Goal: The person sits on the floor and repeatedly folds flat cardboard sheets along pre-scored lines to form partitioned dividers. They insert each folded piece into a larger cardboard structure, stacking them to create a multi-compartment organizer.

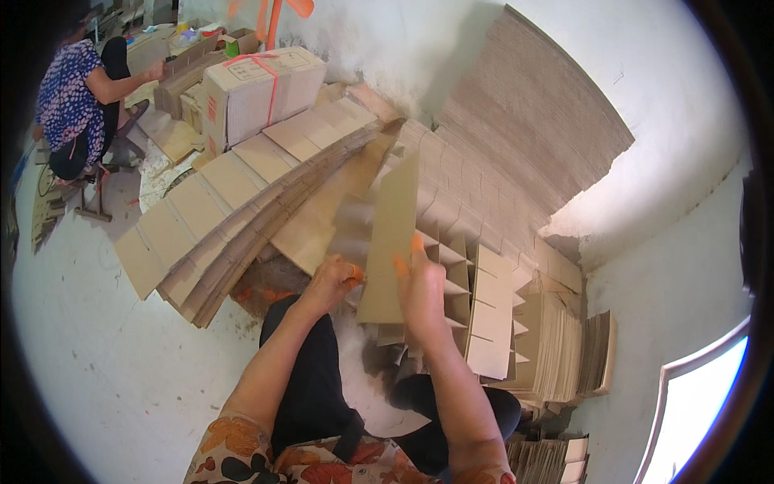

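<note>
- While another person sits at far left, slotted cardboard sheets lie in a long stack near a taped box.
- Left hand: fingers curled beside a cardboard strip; whether its grip is clamped cannot be told.
- Cardboard strip: between both hands.
- Right hand: grip clamped on the strip.
- Divider grid: right of the strip.

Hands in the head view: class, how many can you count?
3: the wearer's left hand, beside a cardboard strip; the right hand, gripping that strip; and the co-worker's hand at upper left. The co-worker's other hand may be hidden.
</note>
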Tool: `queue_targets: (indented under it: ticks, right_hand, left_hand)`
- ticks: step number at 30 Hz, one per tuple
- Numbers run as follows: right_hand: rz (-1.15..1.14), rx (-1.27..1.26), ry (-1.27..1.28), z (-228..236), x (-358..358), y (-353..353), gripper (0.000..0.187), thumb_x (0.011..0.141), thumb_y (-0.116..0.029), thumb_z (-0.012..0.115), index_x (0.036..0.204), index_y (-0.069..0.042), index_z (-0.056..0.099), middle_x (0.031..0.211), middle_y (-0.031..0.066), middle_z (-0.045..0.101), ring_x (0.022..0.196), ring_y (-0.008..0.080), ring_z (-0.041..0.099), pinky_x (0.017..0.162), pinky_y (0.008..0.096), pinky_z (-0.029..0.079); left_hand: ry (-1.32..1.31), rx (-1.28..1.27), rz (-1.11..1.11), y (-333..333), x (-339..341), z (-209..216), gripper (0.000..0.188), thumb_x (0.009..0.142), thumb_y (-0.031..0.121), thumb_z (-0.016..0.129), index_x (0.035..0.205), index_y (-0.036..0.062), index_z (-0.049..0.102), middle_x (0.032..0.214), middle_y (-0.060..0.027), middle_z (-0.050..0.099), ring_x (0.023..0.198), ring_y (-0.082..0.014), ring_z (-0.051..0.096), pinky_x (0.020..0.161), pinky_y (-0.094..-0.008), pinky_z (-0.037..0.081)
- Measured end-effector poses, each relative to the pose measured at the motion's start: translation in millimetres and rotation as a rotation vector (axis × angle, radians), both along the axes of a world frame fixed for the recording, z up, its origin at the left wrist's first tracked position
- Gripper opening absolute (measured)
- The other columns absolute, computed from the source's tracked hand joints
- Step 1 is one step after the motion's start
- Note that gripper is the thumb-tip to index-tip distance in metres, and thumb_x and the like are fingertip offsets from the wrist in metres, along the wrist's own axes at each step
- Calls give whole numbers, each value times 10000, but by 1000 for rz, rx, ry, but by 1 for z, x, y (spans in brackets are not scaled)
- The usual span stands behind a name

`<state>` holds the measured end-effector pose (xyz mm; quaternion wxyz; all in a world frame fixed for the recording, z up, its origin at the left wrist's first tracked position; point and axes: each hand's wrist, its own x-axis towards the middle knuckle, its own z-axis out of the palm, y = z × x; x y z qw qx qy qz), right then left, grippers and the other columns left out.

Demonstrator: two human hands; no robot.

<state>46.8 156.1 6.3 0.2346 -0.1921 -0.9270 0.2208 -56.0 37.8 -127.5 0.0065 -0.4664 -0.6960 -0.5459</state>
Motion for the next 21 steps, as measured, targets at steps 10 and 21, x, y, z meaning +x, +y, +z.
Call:
queue_targets:
  ticks: [10,21]
  right_hand:
    - [104,-9,12,-57,-8,14,148,801,-10,620,891,79,543,686,269,572,665,444,586,557,471,459]
    - [146,36,-80,-58,-17,12,179,800,-29,597,910,100,542,711,274,593,691,433,606,591,487,476]
  left_hand:
    - [4,-4,-25,0,0,3,217,658,-63,714,849,34,685,757,-97,638,738,-281,565,651,-375,471]
    - [-26,-54,24,6,-4,3,208,668,-56,708,846,52,699,745,-117,626,727,-284,569,648,-379,471]
